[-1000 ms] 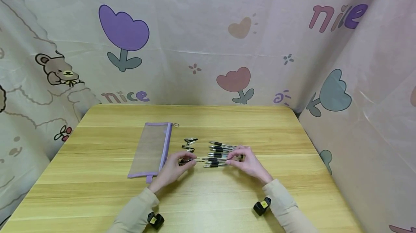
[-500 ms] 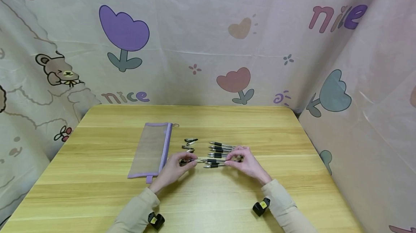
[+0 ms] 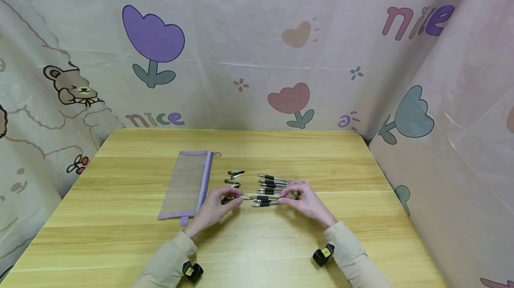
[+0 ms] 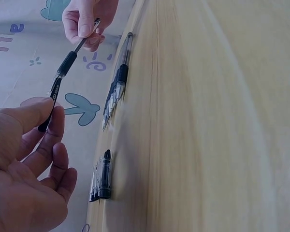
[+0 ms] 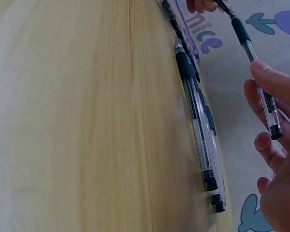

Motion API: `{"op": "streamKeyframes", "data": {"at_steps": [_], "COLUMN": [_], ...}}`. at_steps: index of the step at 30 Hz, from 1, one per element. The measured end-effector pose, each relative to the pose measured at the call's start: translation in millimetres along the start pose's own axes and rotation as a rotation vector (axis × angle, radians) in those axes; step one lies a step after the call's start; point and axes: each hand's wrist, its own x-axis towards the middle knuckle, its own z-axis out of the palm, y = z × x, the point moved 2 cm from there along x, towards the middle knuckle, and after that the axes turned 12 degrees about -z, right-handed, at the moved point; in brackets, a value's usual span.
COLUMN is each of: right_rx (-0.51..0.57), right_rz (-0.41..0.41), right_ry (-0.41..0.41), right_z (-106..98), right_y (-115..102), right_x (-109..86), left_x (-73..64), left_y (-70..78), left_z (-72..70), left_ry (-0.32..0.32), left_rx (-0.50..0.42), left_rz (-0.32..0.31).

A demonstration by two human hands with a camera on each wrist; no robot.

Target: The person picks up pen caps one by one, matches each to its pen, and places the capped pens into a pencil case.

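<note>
While the left hand (image 3: 214, 211) pinches a cap (image 4: 55, 92) and the right hand (image 3: 306, 202) pinches a pen (image 5: 249, 47) above the table (image 3: 261, 248), capping seems in hand; a straight push looks needed next.

Pen (image 3: 263, 198) in right grip (image 3: 304, 199) above table (image 3: 265, 248)

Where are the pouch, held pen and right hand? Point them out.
Pouch (image 3: 184, 185), head view: middle of its panel.
Held pen (image 5: 241, 32), right wrist view: its dark grip.
Right hand (image 3: 307, 199), head view: its back.
</note>
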Motion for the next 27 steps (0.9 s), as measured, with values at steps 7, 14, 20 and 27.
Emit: {"op": "streamKeyframes", "data": {"at_steps": [7, 14, 20, 27], "right_rx": [0.012, 0.031, 0.028, 0.046], "right_rz": [-0.019, -0.021, -0.035, -0.025], "right_ry": [-0.006, -0.008, -0.010, 0.002], "right_z": [1.4, 5.4, 5.3, 2.4], "right_y": [-0.4, 0.5, -2.7, -1.1], "right_x": [1.4, 1.2, 1.6, -0.5], "left_x": [0.9, 2.6, 2.5, 0.6], "left_y": [0.1, -1.7, -0.8, 0.0], "left_z": [1.8, 5.0, 5.3, 2.2], "left_ry": [-0.006, -0.013, -0.008, -0.001], "left_rx": [0.011, 0.007, 0.005, 0.015], "left_rz": [-0.007, 0.014, 0.018, 0.023]}}
